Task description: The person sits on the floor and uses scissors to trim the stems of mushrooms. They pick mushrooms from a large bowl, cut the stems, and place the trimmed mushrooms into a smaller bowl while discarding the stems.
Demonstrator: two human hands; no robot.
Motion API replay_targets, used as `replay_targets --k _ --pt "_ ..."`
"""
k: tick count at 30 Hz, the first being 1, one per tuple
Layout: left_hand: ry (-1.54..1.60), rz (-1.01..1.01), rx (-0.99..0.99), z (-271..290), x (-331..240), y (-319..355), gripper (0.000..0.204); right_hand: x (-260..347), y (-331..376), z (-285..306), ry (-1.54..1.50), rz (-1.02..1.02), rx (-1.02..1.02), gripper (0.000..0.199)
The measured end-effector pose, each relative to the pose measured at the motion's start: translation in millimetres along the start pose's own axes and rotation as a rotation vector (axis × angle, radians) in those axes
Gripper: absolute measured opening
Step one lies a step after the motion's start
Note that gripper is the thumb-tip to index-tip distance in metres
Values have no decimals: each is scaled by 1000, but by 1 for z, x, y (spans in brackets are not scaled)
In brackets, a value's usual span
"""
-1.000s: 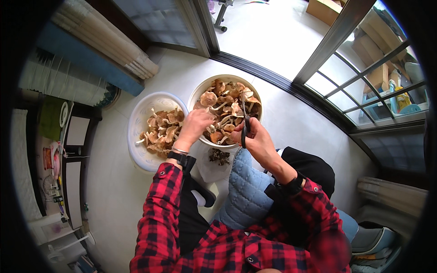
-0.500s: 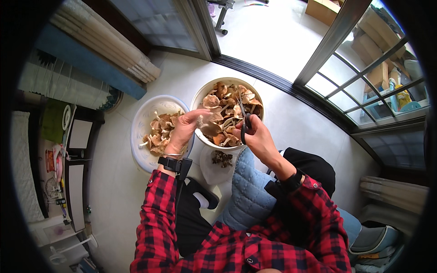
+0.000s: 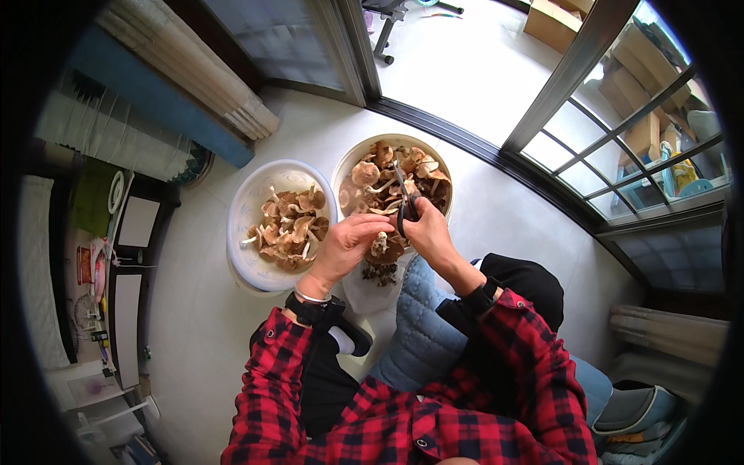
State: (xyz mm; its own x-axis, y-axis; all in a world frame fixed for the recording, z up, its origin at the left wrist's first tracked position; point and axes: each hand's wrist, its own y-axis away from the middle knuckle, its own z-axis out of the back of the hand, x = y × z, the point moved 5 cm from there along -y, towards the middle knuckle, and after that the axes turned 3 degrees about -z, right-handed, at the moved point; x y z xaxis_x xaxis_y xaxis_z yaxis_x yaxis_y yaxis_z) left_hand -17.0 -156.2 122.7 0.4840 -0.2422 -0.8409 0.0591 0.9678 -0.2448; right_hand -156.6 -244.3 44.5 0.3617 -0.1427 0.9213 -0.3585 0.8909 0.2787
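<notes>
My left hand [image 3: 349, 246] is closed on a brown mushroom [image 3: 392, 254], its pale stem base hanging just below my fingertips. My right hand [image 3: 432, 234] grips black-handled scissors [image 3: 408, 203] by the loops, blades pointing away over the right basin. The two hands meet at the near rim of this cream basin [image 3: 339, 169], which is heaped with brown mushrooms [image 3: 383, 155]. To the left, a white basin with a bluish rim [image 3: 235, 203] holds more mushrooms [image 3: 291, 225]. Dark trimmings [image 3: 378, 274] lie on a pale plastic sheet [image 3: 358, 293] below my hands.
A quilted light-blue cloth [image 3: 422, 333] covers part of my lap, close to the trimmings. Beyond the basins runs a dark door track [image 3: 465, 143], with a glazed door [image 3: 589, 155] at the right. Curtains [image 3: 194, 66] hang at the left; a cardboard box [image 3: 552, 25] stands outside.
My left hand has moved right and nearer, from between the basins to beside my right hand, bringing the mushroom over the trimmings. The scissors remain in my right hand.
</notes>
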Motion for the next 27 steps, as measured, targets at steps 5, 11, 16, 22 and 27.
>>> replay_targets --k 5,11,16,22,27 --pt "-135 4 -49 3 -9 25 33 3 9 -24 -193 -4 159 23" --pt "-240 80 -313 37 -8 58 24 16 41 -19 -394 -28 237 21" --pt "-129 227 -427 56 6 74 15 -6 64 -31 -310 -192 328 19" --pt "274 358 -385 47 32 77 16 -9 72 -41 -560 -309 493 29" --pt "400 363 -367 38 34 78 14 -6 67 -43 -748 -391 505 31"
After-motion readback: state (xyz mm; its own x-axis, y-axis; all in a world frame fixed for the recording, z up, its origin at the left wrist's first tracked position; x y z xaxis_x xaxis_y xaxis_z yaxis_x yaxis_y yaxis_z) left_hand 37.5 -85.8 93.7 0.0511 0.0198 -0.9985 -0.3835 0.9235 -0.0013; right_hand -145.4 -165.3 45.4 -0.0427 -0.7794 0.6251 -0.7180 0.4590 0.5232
